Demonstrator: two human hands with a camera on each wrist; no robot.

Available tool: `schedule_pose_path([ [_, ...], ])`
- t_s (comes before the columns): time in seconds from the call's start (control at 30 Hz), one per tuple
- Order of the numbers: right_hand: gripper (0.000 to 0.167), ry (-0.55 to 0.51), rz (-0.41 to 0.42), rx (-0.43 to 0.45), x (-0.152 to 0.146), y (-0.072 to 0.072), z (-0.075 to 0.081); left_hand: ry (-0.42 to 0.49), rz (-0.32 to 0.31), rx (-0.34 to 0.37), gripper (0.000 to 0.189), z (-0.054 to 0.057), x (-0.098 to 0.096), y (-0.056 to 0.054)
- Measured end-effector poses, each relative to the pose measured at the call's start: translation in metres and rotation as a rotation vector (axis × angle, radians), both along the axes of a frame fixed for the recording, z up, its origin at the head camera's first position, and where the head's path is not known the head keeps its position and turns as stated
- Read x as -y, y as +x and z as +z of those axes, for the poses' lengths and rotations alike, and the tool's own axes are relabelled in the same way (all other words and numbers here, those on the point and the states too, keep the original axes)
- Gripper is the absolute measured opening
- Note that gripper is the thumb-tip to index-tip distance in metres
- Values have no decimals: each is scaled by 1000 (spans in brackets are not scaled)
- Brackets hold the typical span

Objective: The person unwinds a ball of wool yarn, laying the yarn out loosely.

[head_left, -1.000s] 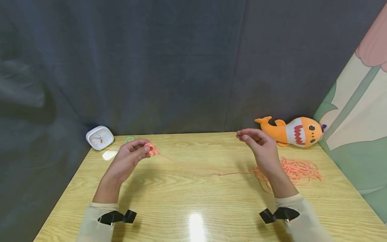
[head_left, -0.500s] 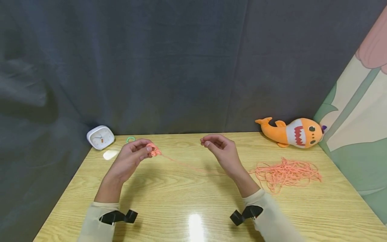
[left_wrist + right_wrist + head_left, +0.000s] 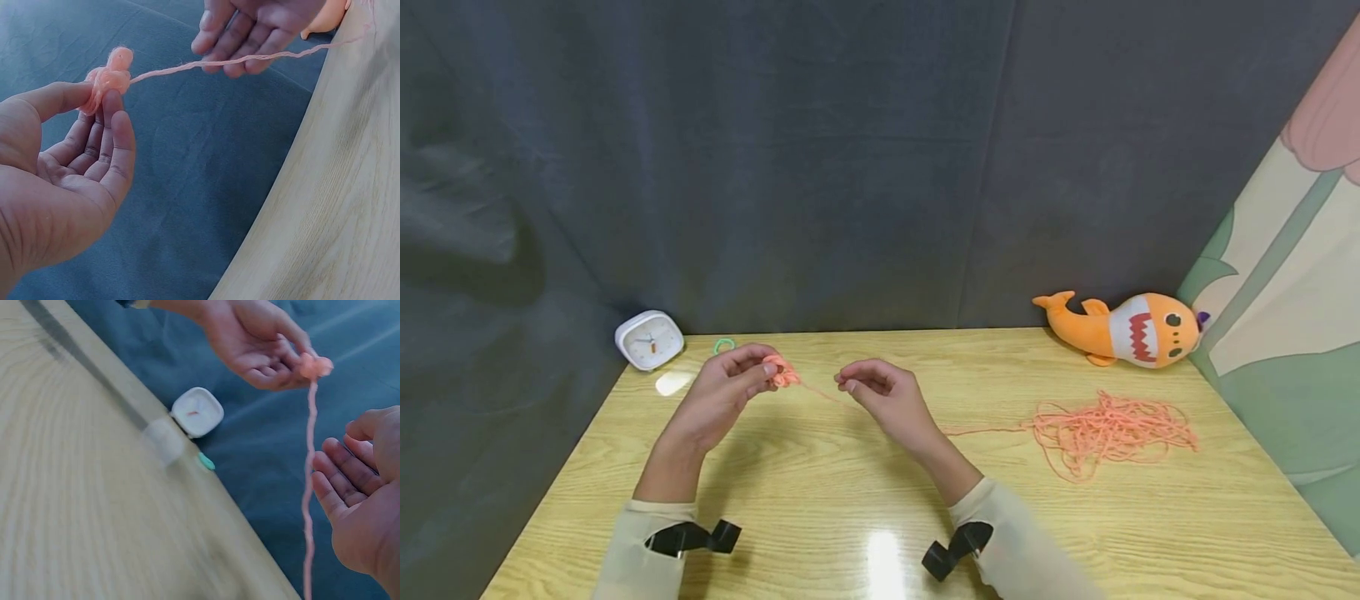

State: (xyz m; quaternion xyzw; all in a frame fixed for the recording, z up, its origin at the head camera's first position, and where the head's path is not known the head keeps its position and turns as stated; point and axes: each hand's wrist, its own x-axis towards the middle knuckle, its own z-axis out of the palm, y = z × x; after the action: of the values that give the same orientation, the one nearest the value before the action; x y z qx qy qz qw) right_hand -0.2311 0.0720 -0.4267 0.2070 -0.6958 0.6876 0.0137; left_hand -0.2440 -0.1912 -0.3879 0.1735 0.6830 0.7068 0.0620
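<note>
A small wound bundle of coral yarn (image 3: 785, 372) is pinched between the thumb and fingers of my left hand (image 3: 718, 396), above the left part of the table. From the bundle a single strand (image 3: 231, 61) runs off to the right, slightly wavy. My right hand (image 3: 887, 404) hovers beside this strand with its fingers loosely bent and nothing gripped. In the right wrist view the strand passes right at the right hand's fingertips (image 3: 320, 478). The strand leads to a loose tangled pile of the same yarn (image 3: 1112, 429) on the table at the right.
A white clock (image 3: 650, 341) stands at the table's back left, near a white flat piece (image 3: 673, 382) and a green ring (image 3: 724, 344). An orange plush shark (image 3: 1120, 329) lies at the back right. A dark curtain (image 3: 850, 167) hangs behind the wooden table (image 3: 820, 517).
My right hand has moved left along the strand, from near the yarn pile towards the left hand. The left hand has stayed almost still with the bundle.
</note>
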Motion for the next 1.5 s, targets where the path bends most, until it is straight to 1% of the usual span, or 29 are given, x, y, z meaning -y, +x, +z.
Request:
schedule_pose_path([
  [0.17,22,11,43,37,12,3,-5,1,-4,-3,17,1,1,0],
  [0.37,25,19,83,77,16,6,-6,-1,-10,-4,11,1,1,0],
  [0.5,23,50,76,96,14,8,-5,-9,5,18,10,1,0,0],
  [0.6,19,85,56,81,9,10,-3,-16,9,20,10,0,1,0],
  [0.73,16,115,22,51,1,10,0,-22,8,3,14,0,2,0],
  [0.9,17,99,-43,45,-12,8,5,-12,-7,0,15,0,3,0],
  [1.3,22,28,-210,49,-56,5,20,-24,-21,40,11,1,2,1],
  [1.5,26,1,-261,59,-79,7,29,-49,1,63,8,2,2,1],
])
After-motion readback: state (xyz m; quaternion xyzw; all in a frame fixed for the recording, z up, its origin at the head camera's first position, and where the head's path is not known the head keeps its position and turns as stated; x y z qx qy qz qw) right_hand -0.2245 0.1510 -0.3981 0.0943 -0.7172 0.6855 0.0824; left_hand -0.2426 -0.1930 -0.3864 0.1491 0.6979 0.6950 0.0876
